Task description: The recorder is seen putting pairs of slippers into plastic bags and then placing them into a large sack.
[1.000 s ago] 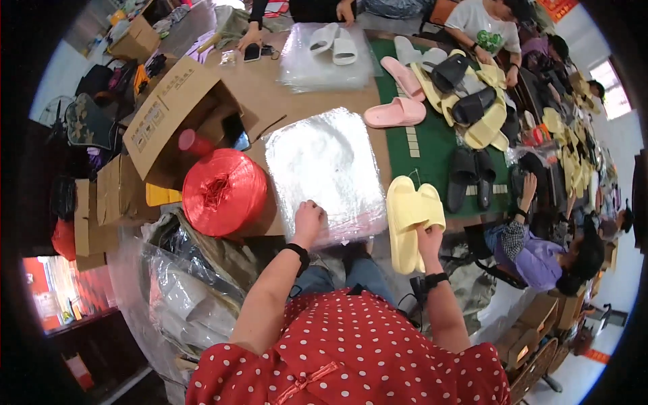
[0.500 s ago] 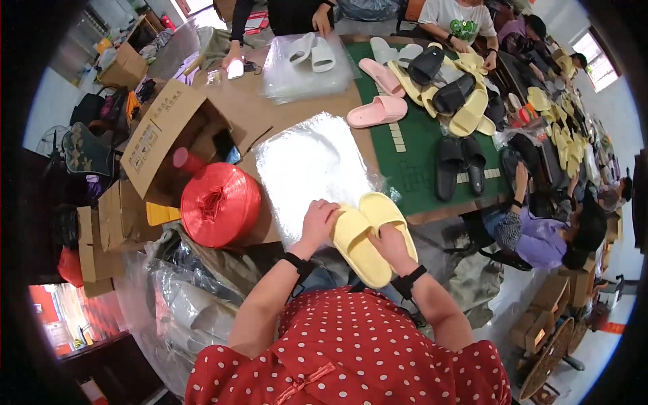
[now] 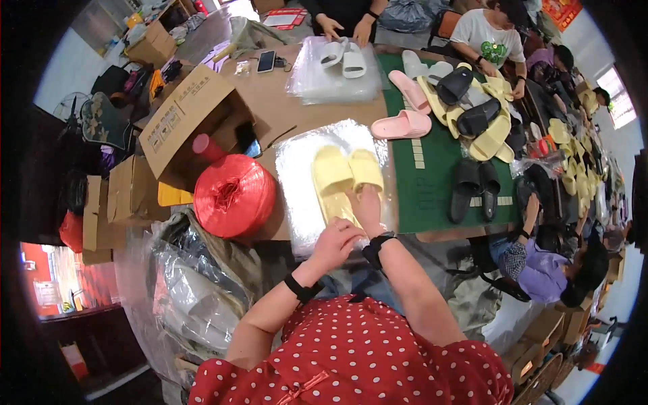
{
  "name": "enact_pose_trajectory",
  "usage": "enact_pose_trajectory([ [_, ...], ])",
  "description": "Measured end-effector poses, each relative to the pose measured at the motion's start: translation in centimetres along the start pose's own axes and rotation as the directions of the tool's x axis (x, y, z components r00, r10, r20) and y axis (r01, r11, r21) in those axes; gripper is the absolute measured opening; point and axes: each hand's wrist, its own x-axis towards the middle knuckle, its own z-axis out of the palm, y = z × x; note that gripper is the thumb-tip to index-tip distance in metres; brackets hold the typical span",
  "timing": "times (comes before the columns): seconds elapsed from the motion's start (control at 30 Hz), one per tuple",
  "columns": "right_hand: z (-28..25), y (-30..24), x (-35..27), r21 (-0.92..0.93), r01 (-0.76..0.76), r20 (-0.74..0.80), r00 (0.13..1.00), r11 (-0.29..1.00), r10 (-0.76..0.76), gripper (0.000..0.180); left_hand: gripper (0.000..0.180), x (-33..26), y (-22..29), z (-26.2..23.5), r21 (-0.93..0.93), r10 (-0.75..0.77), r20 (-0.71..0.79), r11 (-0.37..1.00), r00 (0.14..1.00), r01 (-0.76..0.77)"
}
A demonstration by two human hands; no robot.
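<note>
A pair of yellow slippers (image 3: 332, 177) lies side by side over a stack of clear, shiny plastic bags (image 3: 295, 181) in front of me, toes pointing away. My right hand (image 3: 368, 210) grips the pair at the heel end, with fingers on the right slipper. Close beside it, my left hand (image 3: 335, 241) is closed at the heel of the left slipper. Its fingertips are partly hidden, so whether they pinch the slipper or a bag's edge cannot be seen.
A red twine roll (image 3: 234, 196) and an open cardboard box (image 3: 196, 121) stand left. Pink slippers (image 3: 401, 125), black slippers (image 3: 466, 192) and a mixed pile (image 3: 489, 135) cover the green mat (image 3: 422, 192). Across the table, a person's hands (image 3: 364, 28) touch white slippers (image 3: 353, 61) on bags.
Both my hands have carried the yellow slippers forward from the table's near edge onto the bags. My left hand has moved from the slipper's side to its heel.
</note>
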Motion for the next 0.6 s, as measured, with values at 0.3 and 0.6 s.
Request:
enact_pose_trajectory([
  [0.3,-2.7,3.4,-9.5,0.166,0.258,0.322,0.898,0.952,-0.300,0.029,0.044,-2.5,-12.0,0.6,0.039,-0.491,-0.396,0.836,0.776,0.548],
  [0.6,-1.7,8.8,-0.2,0.388,-0.096,0.015,0.995,0.917,0.098,0.033,0.085,1.6,-16.1,2.6,-0.016,-0.870,-0.310,0.408,0.384,0.913],
])
